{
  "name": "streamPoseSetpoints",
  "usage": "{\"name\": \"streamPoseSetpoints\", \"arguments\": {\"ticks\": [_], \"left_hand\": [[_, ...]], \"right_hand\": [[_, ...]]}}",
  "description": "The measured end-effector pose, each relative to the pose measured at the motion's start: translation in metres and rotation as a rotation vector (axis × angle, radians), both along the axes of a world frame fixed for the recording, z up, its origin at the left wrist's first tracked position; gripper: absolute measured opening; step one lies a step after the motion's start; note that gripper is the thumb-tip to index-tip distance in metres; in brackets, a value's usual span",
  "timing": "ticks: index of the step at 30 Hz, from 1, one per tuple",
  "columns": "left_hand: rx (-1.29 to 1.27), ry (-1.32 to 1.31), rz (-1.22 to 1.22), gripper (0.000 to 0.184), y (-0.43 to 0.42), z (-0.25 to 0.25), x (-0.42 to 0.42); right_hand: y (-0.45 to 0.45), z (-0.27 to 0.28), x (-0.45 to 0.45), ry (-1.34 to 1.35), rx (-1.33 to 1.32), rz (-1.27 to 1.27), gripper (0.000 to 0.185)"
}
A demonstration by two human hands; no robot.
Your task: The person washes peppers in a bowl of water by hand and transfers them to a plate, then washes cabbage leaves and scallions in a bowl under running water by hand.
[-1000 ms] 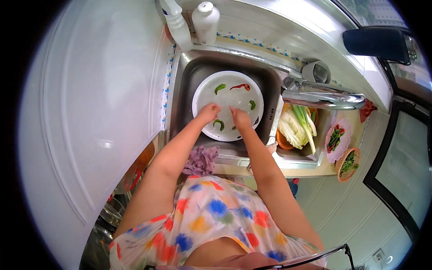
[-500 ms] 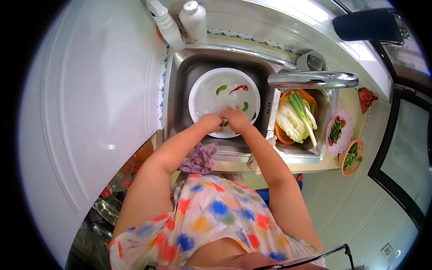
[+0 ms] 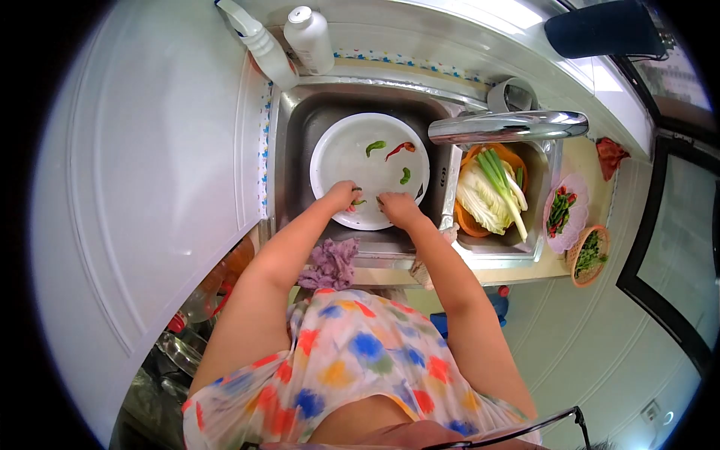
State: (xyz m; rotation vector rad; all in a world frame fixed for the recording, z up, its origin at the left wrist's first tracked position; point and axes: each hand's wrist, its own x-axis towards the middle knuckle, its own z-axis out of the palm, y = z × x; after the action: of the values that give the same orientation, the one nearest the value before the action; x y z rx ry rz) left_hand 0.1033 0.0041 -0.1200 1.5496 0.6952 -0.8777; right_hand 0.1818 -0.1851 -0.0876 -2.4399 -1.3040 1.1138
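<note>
A white basin (image 3: 316, 159) of water sits in the left sink bowl. Over its near left side, my left hand (image 3: 342, 196) is closed on a green chili pepper (image 3: 359, 202), whose ends stick out past the fingers. My right hand (image 3: 400, 209) is at the near right side, its fingertips pinched together. Something small and dark shows at those fingertips, too small to name. A red chili pepper (image 3: 401, 150), a curled green pepper (image 3: 375, 147) and another green pepper (image 3: 406, 176) lie in the water, apart from both hands.
An orange basket (image 3: 466, 223) with napa cabbage (image 3: 484, 199) and scallions (image 3: 504, 184) fills the right bowl. The faucet (image 3: 510, 127) reaches across above. A pink plate (image 3: 576, 196) of cut peppers and a basket of greens (image 3: 589, 255) stand right; a purple cloth (image 3: 330, 264) lies in front.
My hands were together over the near side of the basin. Now they are apart, the left one further left with the green pepper. The floating peppers have drifted slightly.
</note>
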Motion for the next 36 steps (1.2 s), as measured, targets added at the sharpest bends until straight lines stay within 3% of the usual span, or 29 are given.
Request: {"name": "streamPoseSetpoints", "arguments": {"ticks": [2,5,8,12,14,17,18,20,23,27,31,33,36], "left_hand": [[0.077,0.036,-0.037,0.028,-0.002,0.017,0.010],[0.256,-0.147,-0.421,0.028,-0.002,0.006,0.013],[0.535,-0.268,-0.221,0.025,-0.012,-0.038,0.003],[0.389,-0.478,-0.048,0.036,-0.008,-0.054,-0.007],[0.380,-0.610,-0.109,0.037,-0.001,-0.050,-0.011],[0.205,-0.166,-0.046,0.033,0.001,-0.002,0.013],[0.257,-0.201,0.028,0.033,0.000,0.007,0.017],[0.356,-0.270,0.174,0.032,-0.003,0.020,0.024],[0.535,-0.422,0.141,0.037,0.004,0.033,0.048],[0.706,-0.673,0.076,0.029,-0.007,0.044,0.088],[0.676,-0.701,-0.351,0.022,-0.022,0.017,0.091],[0.619,-0.623,-0.550,0.026,-0.021,0.005,0.085],[0.511,-0.399,-0.435,0.029,-0.021,0.005,0.068]], "right_hand": [[0.000,0.010,0.005,0.060,-0.064,0.085,0.027],[-0.008,0.013,0.008,0.025,-0.022,0.179,0.025],[-0.011,0.001,0.015,0.086,-0.017,0.210,0.024],[-0.009,-0.017,0.019,0.048,-0.056,0.279,0.028],[-0.002,-0.019,0.012,-0.035,-0.037,0.177,0.023],[0.010,-0.021,-0.004,0.054,0.129,-0.077,0.019],[0.013,-0.023,-0.009,0.119,0.206,-0.179,0.020],[0.031,0.017,-0.004,0.102,0.117,-0.268,0.022],[0.035,0.043,0.008,-0.050,0.136,-0.443,0.026],[0.021,0.027,0.025,-0.378,0.416,-0.582,0.027],[0.018,0.010,0.016,0.023,0.108,-0.736,0.032],[0.014,-0.020,0.008,0.061,0.123,-0.648,0.032],[0.010,-0.061,-0.011,-0.025,0.239,-0.634,0.028]]}}
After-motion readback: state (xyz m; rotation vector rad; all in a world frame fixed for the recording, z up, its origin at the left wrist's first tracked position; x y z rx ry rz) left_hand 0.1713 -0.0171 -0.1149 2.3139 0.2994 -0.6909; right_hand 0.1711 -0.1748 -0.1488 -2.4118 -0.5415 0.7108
